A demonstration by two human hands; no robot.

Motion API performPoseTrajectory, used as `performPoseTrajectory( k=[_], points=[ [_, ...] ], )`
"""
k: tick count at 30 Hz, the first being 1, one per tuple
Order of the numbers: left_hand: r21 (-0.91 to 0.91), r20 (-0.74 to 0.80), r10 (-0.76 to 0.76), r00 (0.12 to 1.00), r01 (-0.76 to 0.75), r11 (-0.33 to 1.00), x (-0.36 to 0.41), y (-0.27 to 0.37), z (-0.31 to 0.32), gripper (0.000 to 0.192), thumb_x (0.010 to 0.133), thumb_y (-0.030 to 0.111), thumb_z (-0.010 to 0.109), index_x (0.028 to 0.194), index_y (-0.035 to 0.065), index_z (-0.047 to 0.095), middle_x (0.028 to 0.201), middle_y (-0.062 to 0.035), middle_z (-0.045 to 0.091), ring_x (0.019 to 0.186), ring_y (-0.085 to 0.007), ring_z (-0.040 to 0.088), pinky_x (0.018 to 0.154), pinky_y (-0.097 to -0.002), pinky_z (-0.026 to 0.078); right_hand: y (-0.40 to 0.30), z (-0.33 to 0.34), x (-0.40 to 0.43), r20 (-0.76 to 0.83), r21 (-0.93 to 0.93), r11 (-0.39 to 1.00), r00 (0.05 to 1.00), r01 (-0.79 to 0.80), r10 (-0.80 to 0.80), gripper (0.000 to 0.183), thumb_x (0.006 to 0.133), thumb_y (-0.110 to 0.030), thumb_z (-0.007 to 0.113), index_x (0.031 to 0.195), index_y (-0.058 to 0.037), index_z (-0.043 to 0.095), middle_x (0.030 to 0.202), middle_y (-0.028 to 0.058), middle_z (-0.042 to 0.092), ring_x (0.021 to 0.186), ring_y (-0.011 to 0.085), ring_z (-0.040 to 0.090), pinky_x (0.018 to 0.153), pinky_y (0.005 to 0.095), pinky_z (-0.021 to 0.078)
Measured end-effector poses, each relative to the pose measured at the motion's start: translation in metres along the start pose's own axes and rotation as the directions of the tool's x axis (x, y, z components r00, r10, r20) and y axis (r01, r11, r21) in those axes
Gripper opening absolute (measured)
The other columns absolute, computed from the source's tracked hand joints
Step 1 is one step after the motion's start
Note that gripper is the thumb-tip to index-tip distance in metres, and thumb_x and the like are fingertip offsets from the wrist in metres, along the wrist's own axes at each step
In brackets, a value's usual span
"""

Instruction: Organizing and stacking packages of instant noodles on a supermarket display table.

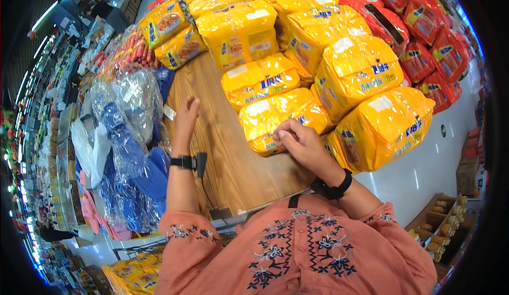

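Yellow plastic multipacks of instant noodles stand in rows on a wooden table. My right hand, its fingers curled, is at the front edge of a near yellow noodle pack; whether it grips the wrapper I cannot tell. To its right lies another large yellow pack. My left hand is raised over the left part of the table, fingers loosely bent, with nothing seen in it. Beside it are blue items in clear plastic wrap.
Red noodle packs are piled at the back right. Two yellow packs and red wrapped sausages lie at the back left. Jars in a wooden rack stand low at the right. More yellow packs sit below left.
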State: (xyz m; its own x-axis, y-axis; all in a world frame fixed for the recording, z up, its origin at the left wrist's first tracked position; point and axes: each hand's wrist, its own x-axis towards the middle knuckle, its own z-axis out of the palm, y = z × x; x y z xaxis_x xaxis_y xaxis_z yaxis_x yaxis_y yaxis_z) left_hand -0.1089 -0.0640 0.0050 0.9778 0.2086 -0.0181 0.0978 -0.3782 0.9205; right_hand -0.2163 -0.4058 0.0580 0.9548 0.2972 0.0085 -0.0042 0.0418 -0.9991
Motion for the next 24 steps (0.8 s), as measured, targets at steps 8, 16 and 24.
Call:
performPoseTrajectory(
  k=[8,16,24],
  points=[
    [0.124,-0.311,0.149,0.939,-0.116,0.986,0.207,-0.008,-0.073,0.049,0.093,0.038,0.056,0.113,-0.0069,0.057,0.100,-0.0174,0.065,0.082,-0.0268,0.061,0.072,-0.0349,0.048,-0.009,0.009,0.019,-0.010,-0.042,0.999,1.000,-0.023,0.023,0.011,0.096,-0.009,0.051,0.097,0.0003,0.056,0.088,0.0052,0.064,0.079,0.0096,0.061,0.071,0.0242,0.0502],
    [0.133,-0.573,0.099,0.814,-0.026,0.991,0.373,-0.066,-0.177,0.059,0.092,0.042,0.043,0.111,-0.0112,0.059,0.112,-0.0328,0.061,0.108,-0.0440,0.058,0.091,-0.0450,0.044,-0.031,0.009,0.032,-0.013,0.003,0.982,0.982,-0.186,0.186,0.013,0.097,-0.007,0.050,0.102,0.0033,0.057,0.094,0.0088,0.065,0.085,0.0119,0.065,0.075,0.0257,0.0531],
    [-0.091,-0.399,0.051,0.915,-0.095,0.991,0.405,-0.073,-0.114,0.045,0.094,0.043,0.048,0.112,0.0034,0.060,0.097,-0.0095,0.061,0.072,-0.0195,0.057,0.056,-0.0319,0.045,-0.018,0.010,0.058,-0.107,-0.087,0.972,0.972,-0.219,0.209,0.011,0.096,-0.006,0.053,0.100,0.0026,0.058,0.092,0.0093,0.068,0.079,0.0120,0.066,0.068,0.0240,0.0519]
  ],
)
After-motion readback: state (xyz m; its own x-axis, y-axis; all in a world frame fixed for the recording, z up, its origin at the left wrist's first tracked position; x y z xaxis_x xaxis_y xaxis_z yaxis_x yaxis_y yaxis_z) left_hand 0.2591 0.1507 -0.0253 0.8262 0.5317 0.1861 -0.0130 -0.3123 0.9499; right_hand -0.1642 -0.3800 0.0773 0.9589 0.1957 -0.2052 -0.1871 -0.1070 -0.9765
